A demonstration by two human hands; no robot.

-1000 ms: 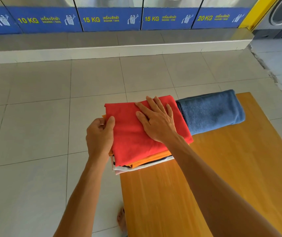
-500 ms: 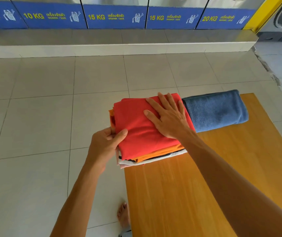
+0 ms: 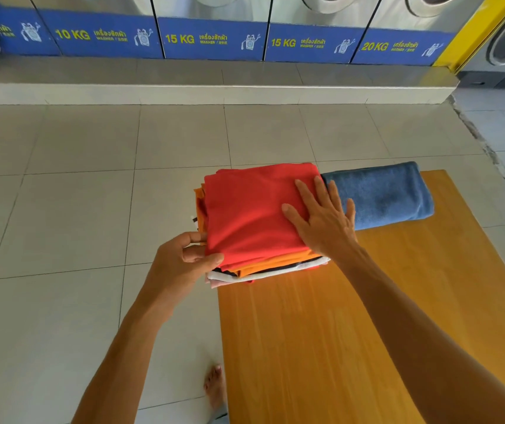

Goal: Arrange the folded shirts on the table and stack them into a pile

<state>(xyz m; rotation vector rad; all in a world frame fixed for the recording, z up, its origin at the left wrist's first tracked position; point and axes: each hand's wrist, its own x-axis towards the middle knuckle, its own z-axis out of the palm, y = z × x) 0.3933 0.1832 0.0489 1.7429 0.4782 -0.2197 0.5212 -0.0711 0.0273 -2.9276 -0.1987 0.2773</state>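
A pile of folded shirts sits at the far left corner of the wooden table (image 3: 367,332). The top one is a red shirt (image 3: 251,215); under it lie an orange shirt (image 3: 275,264) and white and dark ones (image 3: 245,276). My left hand (image 3: 184,264) pinches the pile's near left corner, thumb on the red shirt. My right hand (image 3: 321,218) lies flat, fingers spread, on the red shirt's right edge.
A folded blue towel (image 3: 383,194) lies on the table right of the pile, touching it. The pile overhangs the table's left edge above the tiled floor (image 3: 76,209). My bare foot (image 3: 214,387) stands beside the table. Washing machines (image 3: 214,35) line the back wall.
My left hand slid down the pile's left side to its near corner. My right hand moved from the red shirt's middle to its right edge.
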